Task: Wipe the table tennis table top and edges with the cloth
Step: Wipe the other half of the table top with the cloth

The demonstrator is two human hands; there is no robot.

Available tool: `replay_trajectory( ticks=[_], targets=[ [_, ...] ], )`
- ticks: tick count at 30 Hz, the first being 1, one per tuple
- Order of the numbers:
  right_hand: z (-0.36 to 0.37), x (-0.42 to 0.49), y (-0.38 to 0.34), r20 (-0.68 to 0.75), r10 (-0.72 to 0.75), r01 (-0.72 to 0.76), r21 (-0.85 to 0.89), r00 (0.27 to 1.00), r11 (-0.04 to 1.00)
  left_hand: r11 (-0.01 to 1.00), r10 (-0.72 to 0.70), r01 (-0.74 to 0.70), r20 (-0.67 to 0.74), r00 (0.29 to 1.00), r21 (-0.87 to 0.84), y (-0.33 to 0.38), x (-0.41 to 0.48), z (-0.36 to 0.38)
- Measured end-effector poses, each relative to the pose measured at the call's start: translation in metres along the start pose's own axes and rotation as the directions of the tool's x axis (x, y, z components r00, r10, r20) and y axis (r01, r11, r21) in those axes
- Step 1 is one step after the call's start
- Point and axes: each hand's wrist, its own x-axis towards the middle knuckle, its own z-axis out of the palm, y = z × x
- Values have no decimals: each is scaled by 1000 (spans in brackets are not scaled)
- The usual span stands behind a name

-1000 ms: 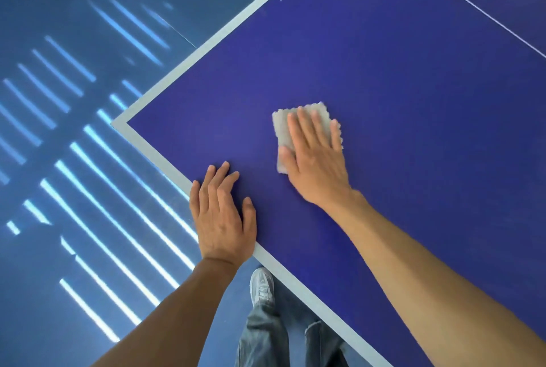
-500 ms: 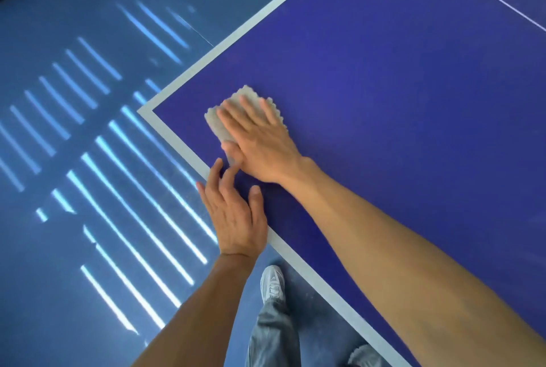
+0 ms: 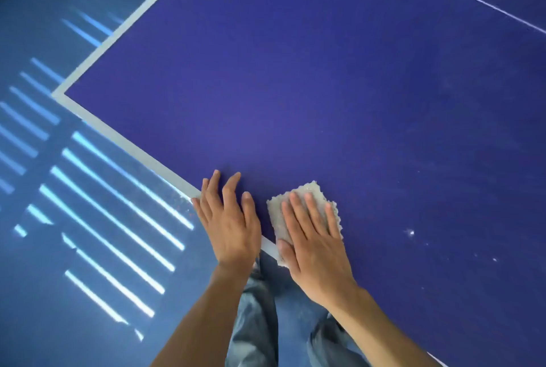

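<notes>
1. The step in hand is judged to be the wiping of the top close to its near edge. The cloth (image 3: 275, 217) is pressed flat on the blue table (image 3: 295, 85), and its near corner is laid over the white edge band (image 3: 118, 139).
2. The right hand (image 3: 313, 245) is spread flat on the cloth, with the fingers straight and slightly apart and the thumb at the cloth's near left side. Nothing is gripped; the cloth is only pressed down.
3. The left hand (image 3: 230, 219) is laid just beside the cloth and apart from it. Its palm is set over the edge band and its straight fingertips on the blue surface. Nothing is held, and the hand is judged to serve as a brace.
4. White specks (image 3: 410, 232) are seen on the top to the right of the cloth, well apart from it. A sweep towards them is judged to be called for next, with even pressure so that the cloth is not bunched.
5. For the edges, the cloth would probably have to be wrapped over the rim, which calls for curled fingers rather than a flat palm.
</notes>
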Motion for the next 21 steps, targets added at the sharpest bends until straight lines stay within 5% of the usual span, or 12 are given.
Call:
replay_trajectory(
  ticks=[8,13,17,21],
  targets=[
    [11,-149,76,77,-112,112,7,991,994,988,-112,118,-63,992,98,31,-48,41],
    [-23,-78,157,74,239,-239,-18,968,971,985,-116,122,-60,991,121,31,-51,43],
    [-36,19,189,-11,539,-538,49,842,841,986,-96,103,-61,994,132,31,-48,44],
    [-32,77,145,-84,503,-496,85,860,864,986,-79,87,-62,995,141,27,-50,46]
  ],
)
